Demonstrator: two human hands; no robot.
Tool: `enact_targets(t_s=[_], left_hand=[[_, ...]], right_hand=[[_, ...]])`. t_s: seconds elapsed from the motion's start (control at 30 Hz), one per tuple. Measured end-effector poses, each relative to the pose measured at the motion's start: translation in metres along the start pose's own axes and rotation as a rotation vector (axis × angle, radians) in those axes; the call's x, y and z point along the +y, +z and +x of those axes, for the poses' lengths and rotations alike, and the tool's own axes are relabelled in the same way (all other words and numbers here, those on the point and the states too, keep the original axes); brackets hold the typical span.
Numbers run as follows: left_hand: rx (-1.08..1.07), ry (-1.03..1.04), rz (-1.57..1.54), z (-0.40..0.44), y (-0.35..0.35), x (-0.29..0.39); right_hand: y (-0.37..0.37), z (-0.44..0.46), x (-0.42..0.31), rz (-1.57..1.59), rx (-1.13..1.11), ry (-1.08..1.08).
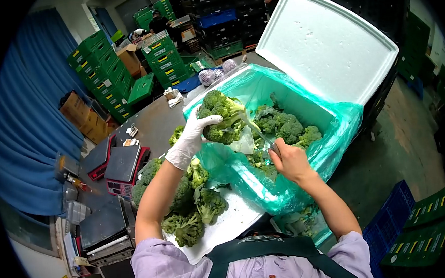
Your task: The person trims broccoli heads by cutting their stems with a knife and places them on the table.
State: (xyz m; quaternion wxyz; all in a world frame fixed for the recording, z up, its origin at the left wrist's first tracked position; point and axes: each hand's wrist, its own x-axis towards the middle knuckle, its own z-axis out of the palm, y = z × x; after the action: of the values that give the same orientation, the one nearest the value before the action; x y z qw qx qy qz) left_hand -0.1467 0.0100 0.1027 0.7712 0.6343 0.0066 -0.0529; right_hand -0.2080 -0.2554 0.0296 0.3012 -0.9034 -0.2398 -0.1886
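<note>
My left hand [194, 138], in a white glove, grips a head of broccoli [221, 111] above the near left part of a foam box [301, 93] lined with green plastic. My bare right hand [289, 159] is closed round the handle of a knife [263, 136], whose blade points up and left toward the broccoli's stem. More broccoli [289, 130] lies inside the box. Several other heads [185, 192] are heaped on a white surface [232, 215] below my left forearm.
The upright foam lid [328, 41] stands behind the box. Scales [125, 165] sit on the dark table [152, 123] at left. Green crates [164, 58] are stacked beyond; a blue crate [391, 225] is at lower right. A person [158, 23] is in the background.
</note>
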Motion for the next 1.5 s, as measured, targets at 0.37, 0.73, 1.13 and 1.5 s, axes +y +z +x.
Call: enact_targets(t_s=[0.37,0.73,1.13,1.5], left_hand=[[-0.170,0.186,0.533,0.002,-0.004,0.033],[-0.109,0.303,0.647,0.010,0.003,0.024],[-0.145,0.443,0.546,0.009,0.013,0.036],[-0.040,-0.147,-0.398,0.016,-0.021,0.017]], right_hand=[[-0.036,0.005,0.041,-0.318,-0.443,0.016],[-0.045,0.000,0.016,0.050,-0.304,-0.057],[-0.023,0.002,0.047,-0.241,-0.373,0.243],[-0.056,-0.011,-0.003,-0.001,-0.141,0.091]])
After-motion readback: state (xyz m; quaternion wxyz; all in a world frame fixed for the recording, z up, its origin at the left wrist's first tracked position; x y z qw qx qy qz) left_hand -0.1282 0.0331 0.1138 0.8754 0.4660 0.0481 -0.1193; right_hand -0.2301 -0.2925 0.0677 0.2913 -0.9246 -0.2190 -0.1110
